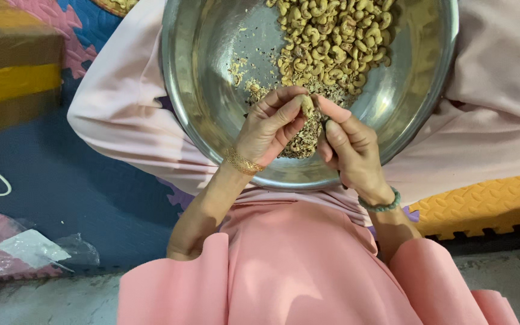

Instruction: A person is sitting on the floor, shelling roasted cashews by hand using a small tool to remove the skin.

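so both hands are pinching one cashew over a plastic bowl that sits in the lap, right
Not quite: the bowl is shiny metal, not plastic, as the head view shows. The rest holds: the left hand and right hand pinch one cashew over it, and it sits in the lap.

Both hands, left (pixel 270 126) and right (pixel 348 147), pinch one cashew (pixel 307 106) over a steel bowl (pixel 206 90) of nuts.

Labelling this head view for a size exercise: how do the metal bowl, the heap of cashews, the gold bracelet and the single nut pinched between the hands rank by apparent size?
1. Metal bowl
2. Cashew heap
3. Gold bracelet
4. Pinched nut, the smallest, partly covered by fingertips
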